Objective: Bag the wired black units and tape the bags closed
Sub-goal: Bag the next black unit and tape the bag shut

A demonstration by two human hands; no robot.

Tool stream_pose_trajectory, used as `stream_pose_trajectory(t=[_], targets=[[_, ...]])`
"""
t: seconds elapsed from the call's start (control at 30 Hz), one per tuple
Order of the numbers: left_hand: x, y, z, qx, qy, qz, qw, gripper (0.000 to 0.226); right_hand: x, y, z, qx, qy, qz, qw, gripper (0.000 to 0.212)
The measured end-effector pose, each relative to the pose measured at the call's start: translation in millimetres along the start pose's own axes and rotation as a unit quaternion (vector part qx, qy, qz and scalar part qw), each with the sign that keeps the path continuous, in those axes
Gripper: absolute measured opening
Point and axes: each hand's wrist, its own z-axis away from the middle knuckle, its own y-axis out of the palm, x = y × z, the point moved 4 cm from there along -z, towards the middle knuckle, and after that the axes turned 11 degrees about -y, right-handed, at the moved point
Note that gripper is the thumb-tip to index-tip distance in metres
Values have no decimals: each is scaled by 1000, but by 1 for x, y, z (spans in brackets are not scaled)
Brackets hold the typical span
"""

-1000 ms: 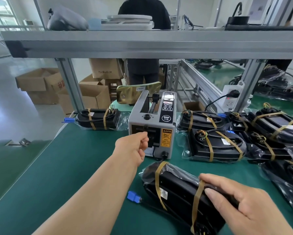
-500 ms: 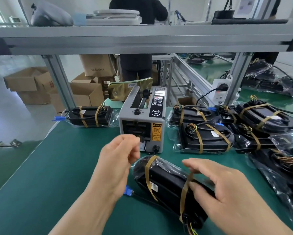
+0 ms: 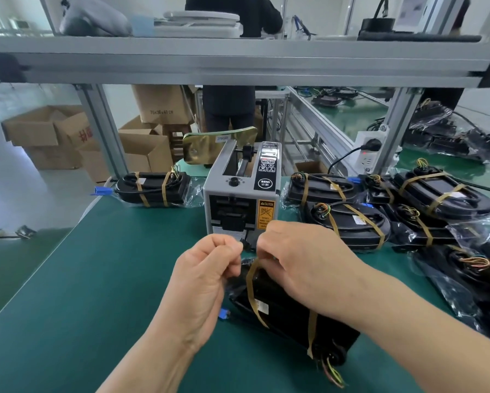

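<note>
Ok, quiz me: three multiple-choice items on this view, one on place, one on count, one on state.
1. Seen from the unit under the left hand and right hand, the dispenser stands: A left of it; B beyond it; C on the shelf.
2. Units left of the dispenser: A one; B three; C none.
3. The unit under the hands is: A bare; B boxed; C bagged.
B, it stands farther up the mat; A, a lone unit lies there; C, crinkled plastic wraps it.
</note>
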Motion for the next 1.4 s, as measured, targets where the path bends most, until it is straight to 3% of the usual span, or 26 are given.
stream_pose_trajectory(t=[0.2,0.33,0.47,0.8,1.4], targets=[[-6,-4,10,1,15,-30,999,11,-31,8,-10,38,88,-139,986,15],[-5,-2,27,-30,8,-151,988,27,-37,16,-5,32,115,-228,966,21],[-2,2,29,-43,-35,-212,976,22,-29,24,-3,11,125,-283,951,21],[-1,-8,20,-53,-66,-204,975,16,-25,25,3,-23,124,-279,952,25],[2,-2,17,-69,-21,-251,965,14,-24,29,2,-41,111,-278,953,26]])
